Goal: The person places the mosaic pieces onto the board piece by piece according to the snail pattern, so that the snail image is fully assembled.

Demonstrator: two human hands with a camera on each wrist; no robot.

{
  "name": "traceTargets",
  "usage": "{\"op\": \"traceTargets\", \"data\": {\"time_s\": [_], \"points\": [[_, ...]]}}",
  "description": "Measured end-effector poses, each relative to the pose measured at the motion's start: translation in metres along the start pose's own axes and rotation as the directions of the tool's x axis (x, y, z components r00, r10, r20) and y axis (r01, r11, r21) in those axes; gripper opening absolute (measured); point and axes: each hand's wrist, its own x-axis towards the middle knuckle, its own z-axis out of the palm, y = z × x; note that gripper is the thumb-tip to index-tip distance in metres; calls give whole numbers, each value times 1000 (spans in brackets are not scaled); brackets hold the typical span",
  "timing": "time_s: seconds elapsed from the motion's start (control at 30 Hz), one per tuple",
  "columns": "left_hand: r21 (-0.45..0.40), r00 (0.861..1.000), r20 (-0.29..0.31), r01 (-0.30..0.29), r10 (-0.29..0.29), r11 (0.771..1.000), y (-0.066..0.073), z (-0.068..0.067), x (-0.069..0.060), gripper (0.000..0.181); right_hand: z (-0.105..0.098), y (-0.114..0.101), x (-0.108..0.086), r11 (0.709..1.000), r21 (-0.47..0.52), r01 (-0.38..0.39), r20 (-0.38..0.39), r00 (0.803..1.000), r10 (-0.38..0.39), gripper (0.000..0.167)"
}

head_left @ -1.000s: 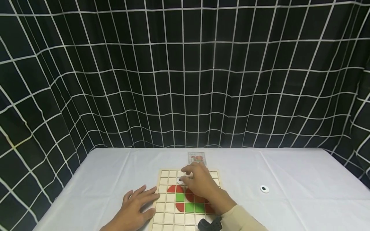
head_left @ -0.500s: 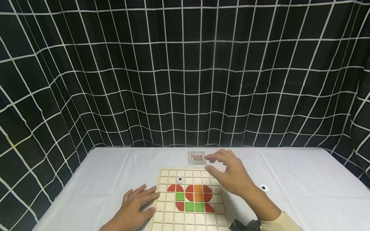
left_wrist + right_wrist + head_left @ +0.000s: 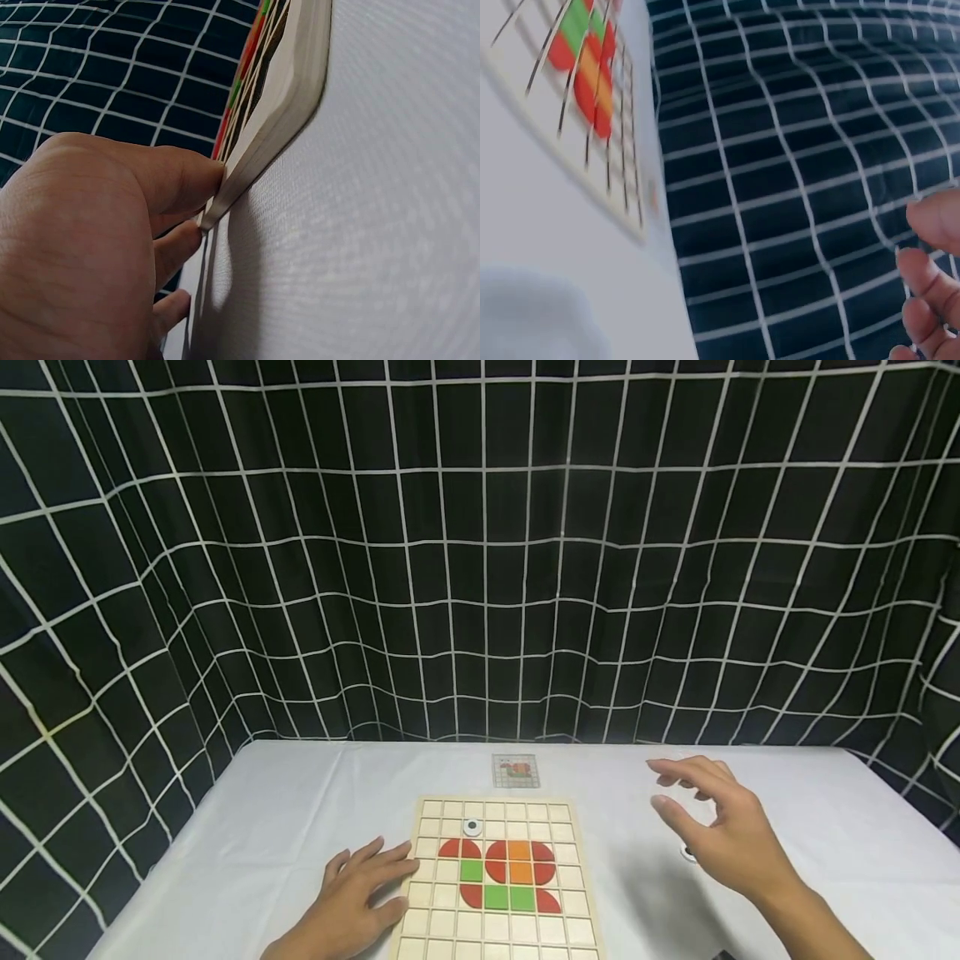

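Note:
A wooden grid board (image 3: 442,926) lies on the white table. Red quarter-round tiles (image 3: 497,862), green squares (image 3: 497,897) and orange squares (image 3: 520,861) fill some of its cells. One white disc with a black dot (image 3: 472,827) sits in an upper cell. My left hand (image 3: 348,893) rests at the board's left edge; in the left wrist view the thumb touches the board's rim (image 3: 289,105). My right hand (image 3: 723,827) is raised right of the board, fingers loosely bent and holding nothing. It partly hides a second white disc (image 3: 686,855) on the table.
A small clear card with a printed picture (image 3: 515,771) lies behind the board. Beyond the white-covered table (image 3: 300,793) hangs a black curtain with a white grid (image 3: 487,568).
My right hand has let go of the disc on the board and moved away to the right, near the second disc. The left hand has stayed at the board's edge.

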Motion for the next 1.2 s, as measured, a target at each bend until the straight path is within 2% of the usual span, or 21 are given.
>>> {"op": "traceTargets", "data": {"time_s": [0.23, 0.37, 0.63, 0.73, 0.87, 0.97, 1.03, 1.2], "points": [[-2, 1000, 3, 2, -2, 1000, 0, 1, 1, 38, -15, 27, -18, 997, -41, -71, 2, 997, 71, 42], [-14, 1000, 9, 9, -9, 1000, 1, 1, 1, 38, -16, 43, -30, 991, -49, -125, 27, 992, 126, 40], [-18, 1000, 15, 5, -5, 1000, 2, 1, 0, 38, -12, 81, -59, 973, -124, -194, 108, 972, 207, 40], [-14, 1000, 17, 11, -10, 1000, 2, 0, -1, 38, -9, 88, -65, 959, -165, -229, 165, 953, 255, 39], [-8, 1000, 10, 6, -6, 1000, 3, -1, -2, 38, -6, 90, -70, 923, -243, -298, 263, 896, 358, 37], [-6, 1000, -5, -6, 6, 1000, 3, -1, -2, 37, -5, 91, -70, 902, -273, -333, 304, 860, 410, 34], [-8, 1000, -9, -8, 8, 1000, 3, -2, -2, 37, -4, 91, -70, 895, -293, -337, 310, 852, 422, 31], [-13, 1000, -1, -1, 1, 1000, 1, -1, -3, 37, -2, 91, -71, 877, -362, -315, 305, 850, 430, 29]]}}
